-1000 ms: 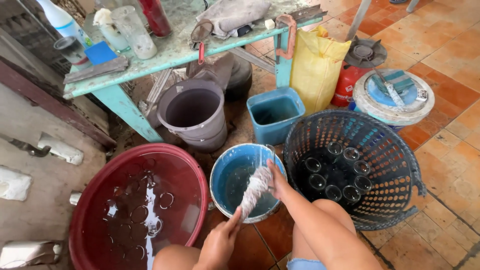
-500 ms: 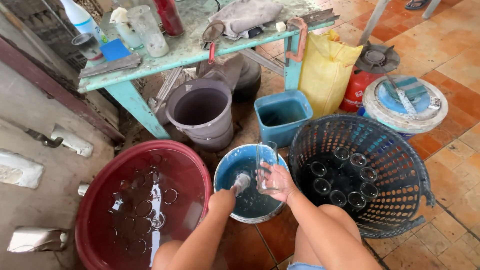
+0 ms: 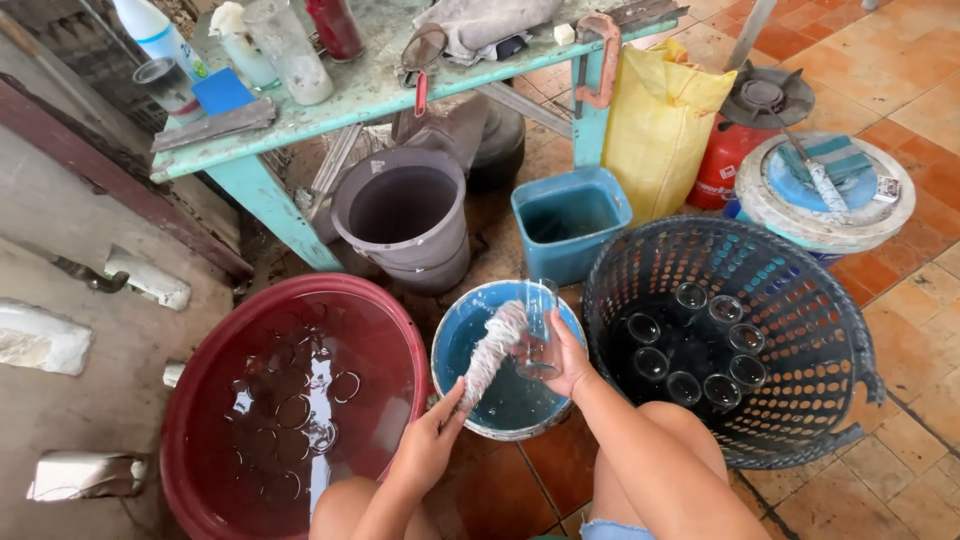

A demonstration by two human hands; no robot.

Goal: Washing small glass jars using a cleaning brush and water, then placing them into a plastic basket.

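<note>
My right hand [image 3: 567, 362] grips a clear drinking glass [image 3: 540, 328], tilted over a round blue bucket [image 3: 443, 372] of soapy water. My left hand [image 3: 428, 447] holds the handle of a shaggy white scrubbing brush [image 3: 492, 350], whose head rests against the side of the glass. To the left, a red basin [image 3: 195, 370] of water has several glasses lying under the surface. On the right stands a dark plastic basket [image 3: 625, 262] with several upright glasses [image 3: 690, 350] in it.
Behind the bucket stand a grey pail [image 3: 405, 215] and a square blue tub [image 3: 570, 220]. A yellow sack [image 3: 660, 120], a red gas canister [image 3: 725, 165] and a white lidded bucket [image 3: 830, 200] lie farther right. A cluttered green table [image 3: 370, 95] spans the back.
The brush dipped into the blue bucket, then came back up against the glass. My right hand now holds the glass higher over the bucket.
</note>
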